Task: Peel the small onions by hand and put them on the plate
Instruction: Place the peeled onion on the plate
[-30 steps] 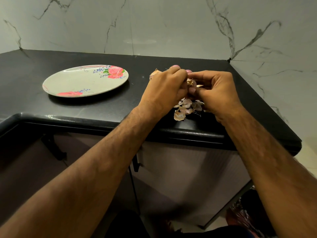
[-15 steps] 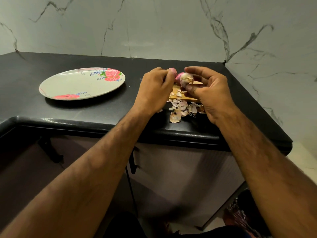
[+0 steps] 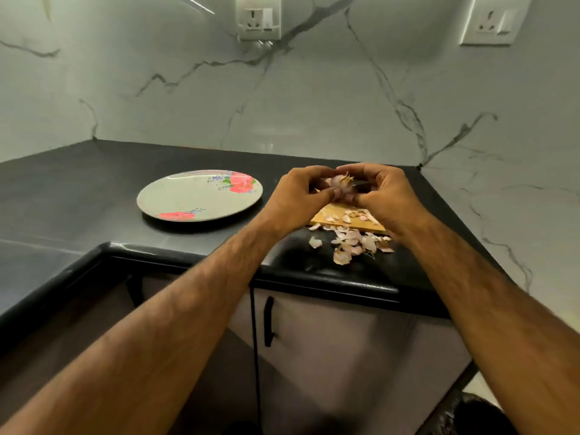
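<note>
I've got the small onion (image 3: 340, 183) lifted clear of the table (image 3: 78, 189), pinched between both sets of fingers (image 3: 315, 172). The left hand (image 3: 299, 197) curls round one side and the right hand (image 3: 387, 196) round the other, with the root tuft poking up between the fingertips. Some skin looks to be on it, so I'd call this mid-peel. Right below the fingers, loose peels (image 3: 351, 243) lie on the wooden board (image 3: 328, 215) and spill onto the table. Well off to the left of the fingers sits the flowered plate (image 3: 188, 199), and I see no onion on it. By my reckoning nothing's delivered yet: this peel needs finishing, then the carry across.
</note>
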